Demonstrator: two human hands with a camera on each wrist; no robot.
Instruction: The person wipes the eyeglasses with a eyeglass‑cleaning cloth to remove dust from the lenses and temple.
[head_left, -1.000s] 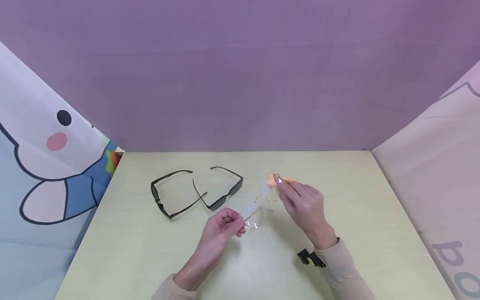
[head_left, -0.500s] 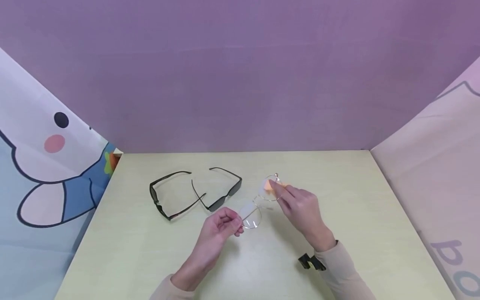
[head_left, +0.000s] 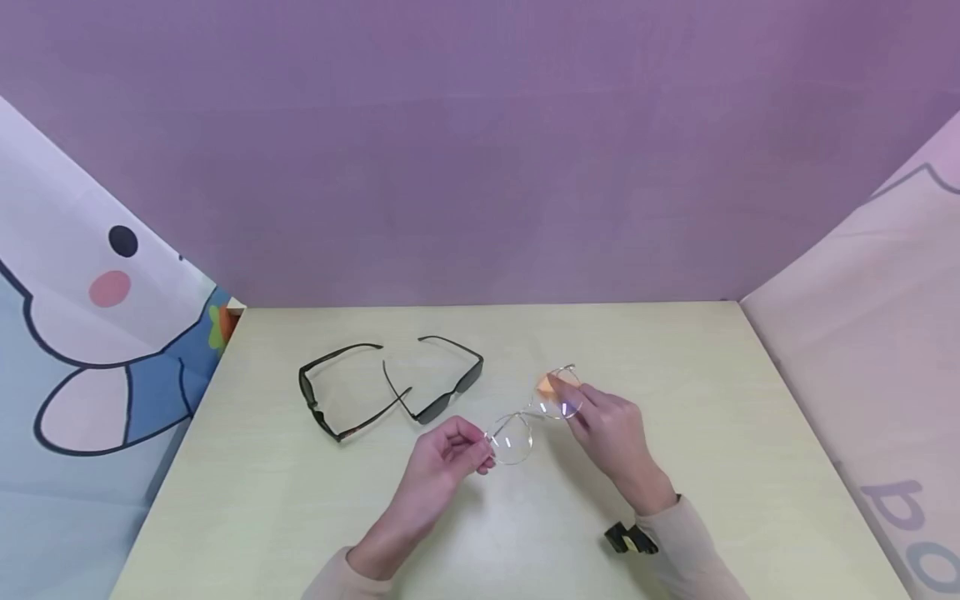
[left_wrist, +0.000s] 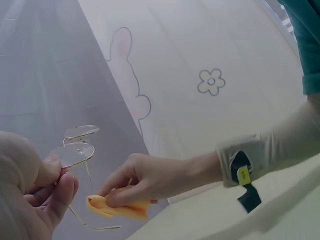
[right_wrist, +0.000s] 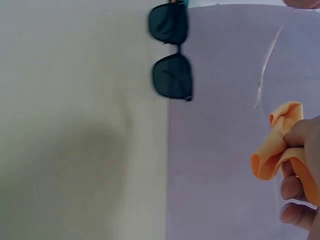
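Note:
My left hand [head_left: 450,457] pinches one end of a pair of round, thin gold-rimmed eyeglasses [head_left: 512,442] above the table. My right hand [head_left: 613,433] holds an orange cleaning cloth [left_wrist: 120,205] bunched between thumb and fingers. From the head view, the cloth shows at the farther lens, partly through the glass. In the left wrist view the cloth lies below the lenses, beside a thin temple arm, with a gap to the lenses. The right wrist view shows the folded cloth [right_wrist: 272,150] in the fingers and only a blurred thin strip of the glasses.
Two pairs of dark-framed glasses lie unfolded on the pale table [head_left: 247,500], left of the hands: black glasses [head_left: 315,407] and sunglasses [head_left: 435,408], temples crossing. A black strap piece [head_left: 630,538] sits at the right cuff. A purple cloth wall [head_left: 480,167] stands behind.
The eyeglasses have turned, their far lens shifting right and toward me. The right hand and cloth have shifted slightly nearer. The left hand still grips the same end; the dark pairs stay put.

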